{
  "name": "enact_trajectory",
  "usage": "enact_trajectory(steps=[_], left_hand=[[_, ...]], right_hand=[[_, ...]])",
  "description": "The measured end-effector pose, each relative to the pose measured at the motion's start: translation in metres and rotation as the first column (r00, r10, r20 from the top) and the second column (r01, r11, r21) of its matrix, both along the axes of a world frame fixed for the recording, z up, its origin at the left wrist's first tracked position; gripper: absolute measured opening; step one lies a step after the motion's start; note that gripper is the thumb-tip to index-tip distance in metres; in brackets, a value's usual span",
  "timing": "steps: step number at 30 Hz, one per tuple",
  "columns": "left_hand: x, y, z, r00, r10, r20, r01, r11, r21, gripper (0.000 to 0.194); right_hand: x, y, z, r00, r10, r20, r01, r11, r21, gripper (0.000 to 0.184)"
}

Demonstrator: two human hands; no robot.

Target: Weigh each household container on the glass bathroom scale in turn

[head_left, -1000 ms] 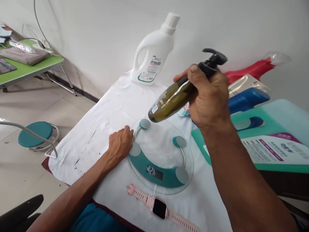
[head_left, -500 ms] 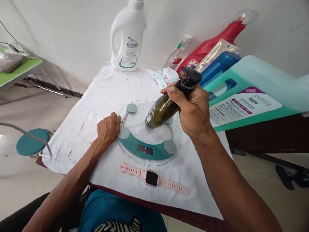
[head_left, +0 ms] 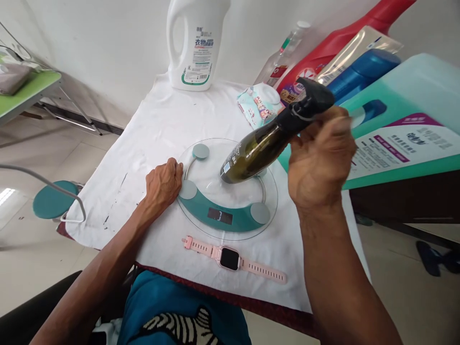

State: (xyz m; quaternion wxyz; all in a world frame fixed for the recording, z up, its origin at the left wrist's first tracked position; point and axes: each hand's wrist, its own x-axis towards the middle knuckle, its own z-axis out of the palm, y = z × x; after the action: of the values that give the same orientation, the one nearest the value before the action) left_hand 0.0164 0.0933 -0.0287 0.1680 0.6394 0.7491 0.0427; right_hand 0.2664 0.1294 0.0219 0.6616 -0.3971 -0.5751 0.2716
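My right hand (head_left: 319, 160) grips the neck of an olive-green pump bottle (head_left: 258, 149) with a black pump head, holding it tilted over the round glass scale (head_left: 230, 218). The bottle's base hangs just above or on the glass; I cannot tell whether it touches. My left hand (head_left: 163, 184) rests with curled fingers against the scale's left rim on the white cloth (head_left: 143, 143). A pink smartwatch (head_left: 230, 258) lies flat in front of the scale.
A white detergent jug (head_left: 196, 43) stands at the back by the wall. A wipes pack (head_left: 260, 103), a clear bottle (head_left: 283, 60), red and blue bottles and a teal box (head_left: 402, 139) crowd the right side. A teal stool (head_left: 52, 201) stands on the floor at left.
The right hand has brought the bottle down from up high to over the scale's glass. The scale's reading has changed and its display is now dark. The left hand stays at the rim.
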Motion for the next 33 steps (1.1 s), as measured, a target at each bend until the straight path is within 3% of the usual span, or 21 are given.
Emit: enact_trajectory(steps=[3,6,11,15,33], left_hand=[[0.000,0.000,0.000,1.000,0.000,-0.002,0.000,1.000,-0.006,0.034],[0.000,0.001,-0.001,1.000,0.002,-0.002,-0.002,1.000,-0.015,0.035],[-0.001,0.001,-0.006,1.000,0.002,-0.013,-0.002,1.000,0.017,0.036],[-0.002,0.001,-0.007,1.000,0.003,-0.026,-0.002,1.000,0.026,0.037],[-0.002,0.001,-0.008,1.000,0.002,-0.008,-0.001,0.999,0.049,0.034]], right_hand=[[0.016,-0.009,-0.014,0.964,-0.247,-0.101,0.242,0.969,-0.055,0.065],[0.030,-0.021,-0.030,0.878,-0.459,-0.136,0.451,0.888,-0.087,0.071],[0.048,-0.030,-0.047,0.794,-0.599,-0.102,0.599,0.800,-0.039,0.073],[0.054,-0.031,-0.051,0.771,-0.635,-0.039,0.636,0.771,0.028,0.064],[0.047,-0.035,-0.054,0.811,-0.584,0.031,0.584,0.812,-0.002,0.051]])
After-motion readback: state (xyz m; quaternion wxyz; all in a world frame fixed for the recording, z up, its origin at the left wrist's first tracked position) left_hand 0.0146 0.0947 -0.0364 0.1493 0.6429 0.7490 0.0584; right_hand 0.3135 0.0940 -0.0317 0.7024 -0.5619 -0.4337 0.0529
